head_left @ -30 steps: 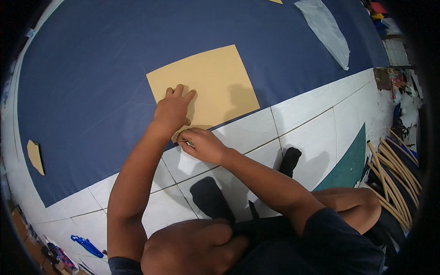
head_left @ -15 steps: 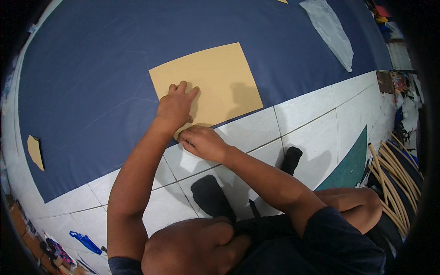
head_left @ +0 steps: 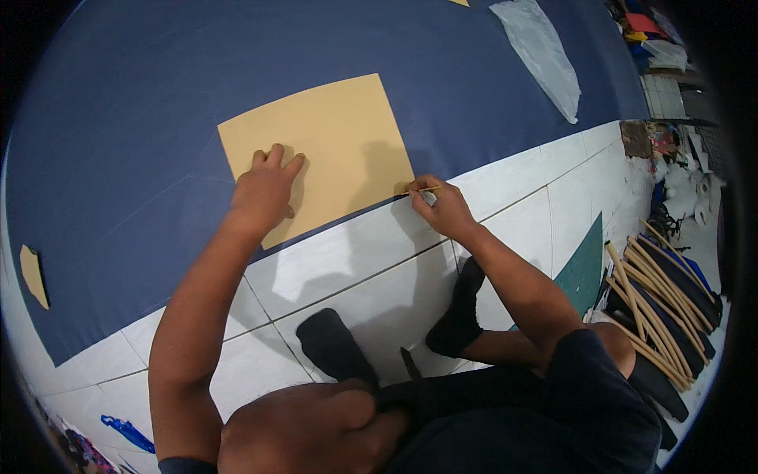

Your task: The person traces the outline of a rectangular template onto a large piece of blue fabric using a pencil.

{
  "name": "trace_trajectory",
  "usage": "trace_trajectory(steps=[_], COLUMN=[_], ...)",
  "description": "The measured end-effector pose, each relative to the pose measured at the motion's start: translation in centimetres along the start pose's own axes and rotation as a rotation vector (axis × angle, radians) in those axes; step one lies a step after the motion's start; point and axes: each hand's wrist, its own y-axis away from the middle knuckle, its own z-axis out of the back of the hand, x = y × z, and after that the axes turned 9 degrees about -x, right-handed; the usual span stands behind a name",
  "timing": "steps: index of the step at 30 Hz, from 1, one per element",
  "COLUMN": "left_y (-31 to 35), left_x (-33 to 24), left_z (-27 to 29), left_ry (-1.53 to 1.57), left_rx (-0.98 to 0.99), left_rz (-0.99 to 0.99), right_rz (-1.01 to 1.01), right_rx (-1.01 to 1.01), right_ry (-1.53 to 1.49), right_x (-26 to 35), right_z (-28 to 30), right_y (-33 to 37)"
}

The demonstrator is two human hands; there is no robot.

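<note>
Tan sheet [head_left: 335, 150] spread flat on blue cloth [head_left: 158, 142], its near edge close to the cloth's border with the white tiled floor [head_left: 347, 268]. Left hand [head_left: 264, 189] pressed palm-down on the sheet's lower left part, fingers flat, grasping nothing. Right hand [head_left: 442, 207] pinched around a thin stick [head_left: 420, 190], tip touching the sheet's lower right corner. Small tan scrap [head_left: 33, 275] far left on the cloth; pale grey piece [head_left: 545, 55] at upper right. Bundle of canes [head_left: 655, 304] at right.
</note>
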Motion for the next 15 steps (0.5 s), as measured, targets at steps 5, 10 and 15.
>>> trace_trajectory(steps=[5, 10, 15], left_y=[0.0, 0.3, 0.3], left_x=[-0.2, -0.5, -0.4], left_z=[0.1, 0.6, 0.5], left_ry=[0.000, -0.042, -0.056], left_rx=[-0.022, -0.026, -0.038], left_rz=[-0.011, -0.028, -0.042], right_rz=[-0.033, -0.065, -0.007], right_rx=[-0.142, -0.131, -0.177], right_ry=[-0.008, -0.011, -0.064], right_x=[-2.8, -2.7, -3.3], right_z=[0.6, 0.8, 0.5], right_y=[0.0, 0.0, -0.2])
